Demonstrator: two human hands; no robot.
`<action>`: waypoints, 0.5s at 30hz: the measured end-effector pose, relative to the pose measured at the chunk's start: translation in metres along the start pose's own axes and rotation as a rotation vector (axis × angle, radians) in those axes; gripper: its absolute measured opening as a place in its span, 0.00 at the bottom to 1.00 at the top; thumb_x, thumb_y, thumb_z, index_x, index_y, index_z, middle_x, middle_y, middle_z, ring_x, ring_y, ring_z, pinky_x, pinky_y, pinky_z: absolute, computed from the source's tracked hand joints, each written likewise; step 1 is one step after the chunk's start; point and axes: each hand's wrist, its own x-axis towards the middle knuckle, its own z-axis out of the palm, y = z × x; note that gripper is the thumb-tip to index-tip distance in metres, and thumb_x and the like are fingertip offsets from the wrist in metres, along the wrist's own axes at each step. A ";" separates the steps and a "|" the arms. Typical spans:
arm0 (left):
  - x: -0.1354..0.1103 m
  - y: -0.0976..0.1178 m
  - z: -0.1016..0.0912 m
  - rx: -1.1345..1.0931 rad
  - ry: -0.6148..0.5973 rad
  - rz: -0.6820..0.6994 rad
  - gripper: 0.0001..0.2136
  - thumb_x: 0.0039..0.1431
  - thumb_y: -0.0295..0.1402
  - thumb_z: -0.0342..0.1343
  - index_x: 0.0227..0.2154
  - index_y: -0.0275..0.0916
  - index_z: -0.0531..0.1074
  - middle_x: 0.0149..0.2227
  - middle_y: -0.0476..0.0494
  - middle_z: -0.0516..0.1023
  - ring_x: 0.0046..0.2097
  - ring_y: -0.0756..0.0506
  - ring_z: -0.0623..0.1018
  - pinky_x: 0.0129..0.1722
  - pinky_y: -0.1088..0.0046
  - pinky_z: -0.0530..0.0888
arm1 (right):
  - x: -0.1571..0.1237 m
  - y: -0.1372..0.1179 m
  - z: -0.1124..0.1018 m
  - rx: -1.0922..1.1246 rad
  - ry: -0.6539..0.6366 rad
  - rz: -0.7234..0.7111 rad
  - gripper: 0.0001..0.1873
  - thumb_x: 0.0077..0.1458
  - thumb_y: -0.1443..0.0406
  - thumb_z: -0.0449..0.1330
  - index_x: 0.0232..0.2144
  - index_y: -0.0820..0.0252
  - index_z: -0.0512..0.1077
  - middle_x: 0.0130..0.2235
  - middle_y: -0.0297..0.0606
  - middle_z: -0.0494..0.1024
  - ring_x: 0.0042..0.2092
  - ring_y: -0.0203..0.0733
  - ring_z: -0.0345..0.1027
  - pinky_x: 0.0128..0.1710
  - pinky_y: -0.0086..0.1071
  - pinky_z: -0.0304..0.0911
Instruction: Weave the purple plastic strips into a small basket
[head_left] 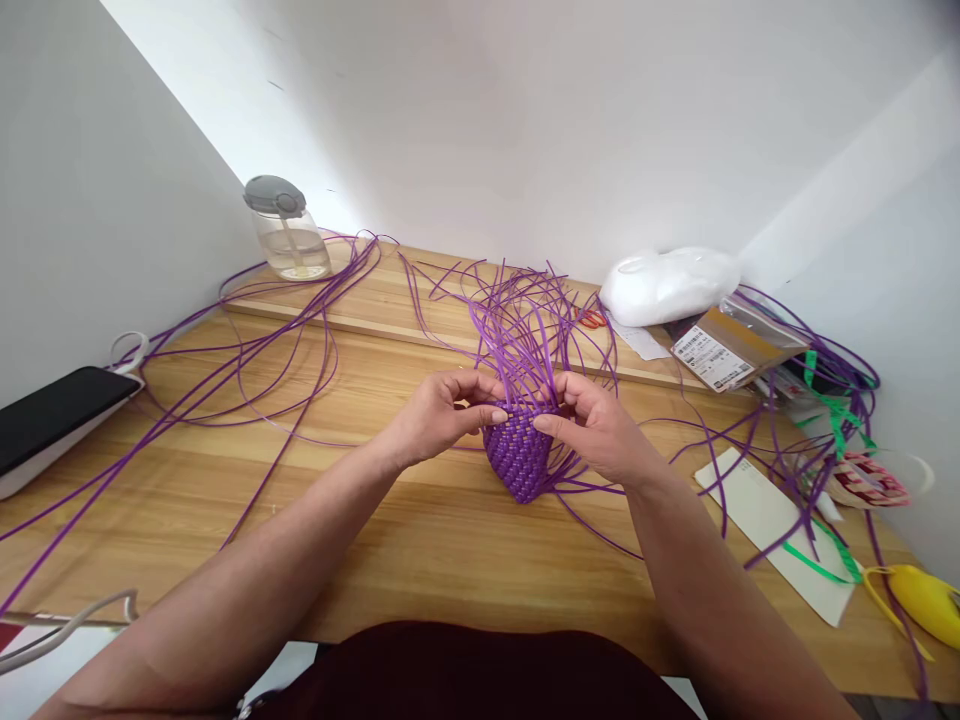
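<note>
A small purple woven basket piece [519, 458] is held above the wooden table [420, 520], with many loose purple strands [525, 320] fanning up and back from its rim. My left hand [439, 410] grips its left upper edge, fingers curled and thumb pressed on the weave. My right hand [596, 420] pinches the right upper edge and the strands there, fingers closed. Both hands meet at the top of the woven part.
Long purple strips [262, 340] loop across the table's left. A lidded water bottle [289, 230] stands at the back left, a black phone [56, 410] at the left edge. A white bag [667, 285], a cardboard packet [724, 350], paper [780, 530], green strips [825, 410] and a yellow object [926, 600] crowd the right.
</note>
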 end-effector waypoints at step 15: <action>0.004 -0.001 0.006 -0.536 0.213 -0.408 0.19 0.44 0.21 0.68 0.42 0.33 0.76 0.32 0.46 0.78 0.25 0.56 0.73 0.17 0.86 0.62 | 0.005 0.011 0.008 0.132 0.057 0.083 0.26 0.53 0.61 0.67 0.53 0.57 0.68 0.47 0.41 0.79 0.47 0.43 0.73 0.50 0.39 0.66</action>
